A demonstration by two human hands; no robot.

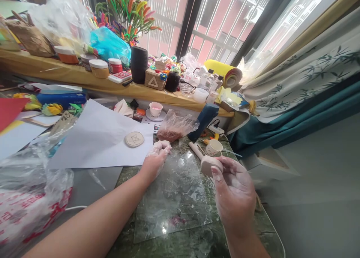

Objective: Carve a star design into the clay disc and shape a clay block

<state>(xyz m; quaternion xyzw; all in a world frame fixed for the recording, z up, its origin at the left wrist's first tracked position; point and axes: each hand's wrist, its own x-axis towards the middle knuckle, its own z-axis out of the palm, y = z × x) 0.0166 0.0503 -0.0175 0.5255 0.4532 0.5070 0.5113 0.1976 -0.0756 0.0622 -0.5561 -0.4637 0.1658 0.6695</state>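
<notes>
My left hand (pixel 156 157) is dusted white and rests closed at the far edge of a clear glass sheet (pixel 171 201) on the green marble table; its curled fingers seem pressed on a pale lump I cannot make out. My right hand (pixel 233 190) is closed round a pale lump of clay (pixel 208 165), held just above the sheet's right corner. A round clay disc (pixel 134 139) marked with a star lies on a white paper sheet (pixel 98 138), left of my left hand.
A plastic bag of reddish-brown material (pixel 174 127) lies beyond the glass. A small white cup (pixel 213 147), a wooden roller (pixel 195 150) and a dark blue tool (pixel 204 119) stand near it. A crumpled plastic bag (pixel 28 190) sits at left. A cluttered shelf (pixel 84 76) runs along the window.
</notes>
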